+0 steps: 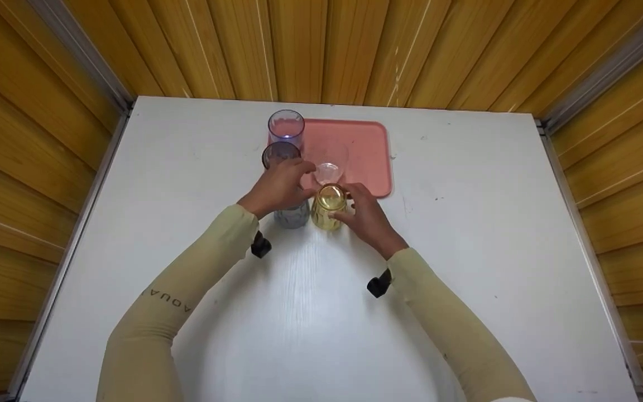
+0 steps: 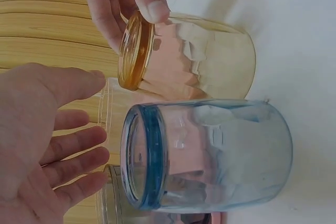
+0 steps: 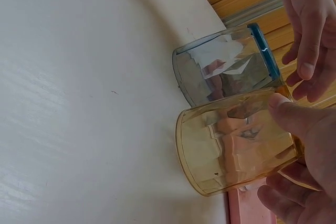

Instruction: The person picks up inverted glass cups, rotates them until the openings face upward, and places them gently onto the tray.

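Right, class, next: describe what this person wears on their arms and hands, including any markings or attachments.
The left sleeve and right sleeve are long, beige fabric; dark lettering, apparently AQUA, marks the left. A small black device sits at the left wrist, a similar black device at the right. Neither left hand nor right hand wears a glove.

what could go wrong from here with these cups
The right hand holds the yellow cup near its top, so it might slip or tip. The blue cup stands close beside it, so a sideways move could knock it. In the head view the left hand overlaps the dark cup, so it may brush that.
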The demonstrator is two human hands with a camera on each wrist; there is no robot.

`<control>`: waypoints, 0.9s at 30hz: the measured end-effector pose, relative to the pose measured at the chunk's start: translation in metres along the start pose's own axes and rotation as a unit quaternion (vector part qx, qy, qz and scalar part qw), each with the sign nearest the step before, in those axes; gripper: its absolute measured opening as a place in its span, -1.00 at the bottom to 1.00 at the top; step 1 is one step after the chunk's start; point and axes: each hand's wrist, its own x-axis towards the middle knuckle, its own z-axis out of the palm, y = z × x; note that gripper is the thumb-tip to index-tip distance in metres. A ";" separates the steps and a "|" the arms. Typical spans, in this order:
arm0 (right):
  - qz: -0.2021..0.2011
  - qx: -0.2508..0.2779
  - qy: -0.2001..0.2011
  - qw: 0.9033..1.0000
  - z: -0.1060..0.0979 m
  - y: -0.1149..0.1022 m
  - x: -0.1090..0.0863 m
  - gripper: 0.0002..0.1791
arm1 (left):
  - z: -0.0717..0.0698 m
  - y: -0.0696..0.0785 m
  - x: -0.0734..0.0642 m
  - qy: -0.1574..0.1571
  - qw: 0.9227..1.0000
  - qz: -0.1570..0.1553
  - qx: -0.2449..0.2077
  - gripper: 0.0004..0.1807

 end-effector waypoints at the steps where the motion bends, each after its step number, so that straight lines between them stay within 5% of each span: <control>1: 0.001 -0.001 -0.001 1.000 0.000 0.000 0.000 -0.32 | 0.000 -0.001 -0.001 0.000 1.000 0.003 0.001 -0.48; 16: 0.007 -0.001 -0.001 1.000 0.000 -0.001 -0.001 -0.31 | 0.000 -0.007 -0.014 -0.034 0.999 0.010 0.028 -0.53; 27: 0.001 -0.011 0.001 1.000 0.001 0.002 -0.001 -0.29 | 0.005 -0.009 -0.015 -0.065 0.997 -0.015 0.041 -0.38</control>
